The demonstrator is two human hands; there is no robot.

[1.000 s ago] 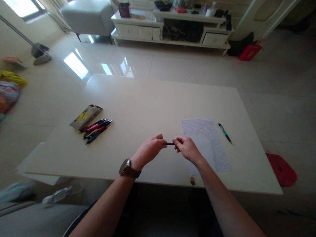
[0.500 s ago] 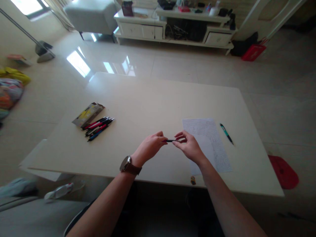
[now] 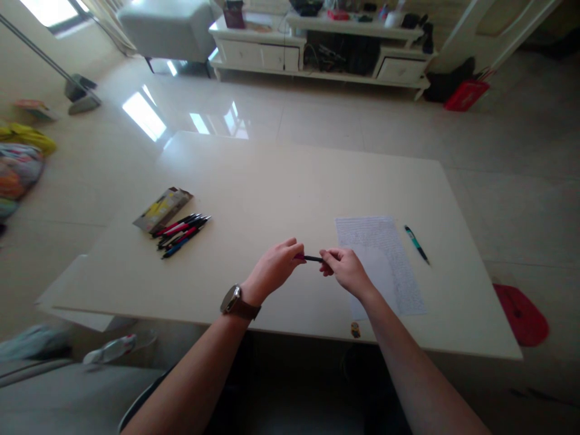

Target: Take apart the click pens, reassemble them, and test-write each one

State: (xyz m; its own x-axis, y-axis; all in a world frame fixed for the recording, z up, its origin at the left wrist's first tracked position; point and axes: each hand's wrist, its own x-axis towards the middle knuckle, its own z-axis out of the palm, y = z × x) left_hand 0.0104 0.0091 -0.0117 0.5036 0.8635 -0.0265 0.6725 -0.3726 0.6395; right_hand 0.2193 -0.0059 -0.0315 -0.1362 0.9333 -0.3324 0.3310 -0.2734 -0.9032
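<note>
A dark pen (image 3: 312, 258) with a purple part is held level between my two hands, above the white table. My left hand (image 3: 281, 266), with a watch on its wrist, is closed around the purple end. The thumb and fingers of my right hand (image 3: 345, 269) pinch the other end, so the tip is hidden. Under and beside my right hand lies a sheet of paper (image 3: 403, 272) covered in handwriting. To its right rests a green and black pen (image 3: 417, 244).
Several pens (image 3: 181, 235) lie in a pile at the left, beside a grey and yellow box (image 3: 163, 209). A small sticker-like piece (image 3: 355, 330) sits at the front edge of the table (image 3: 281, 175). A red stool (image 3: 520, 315) stands beyond the right edge.
My right hand's fingers, loosely spread near the pen's end before, have closed on it. My left hand has stayed in nearly the same place, still holding the pen.
</note>
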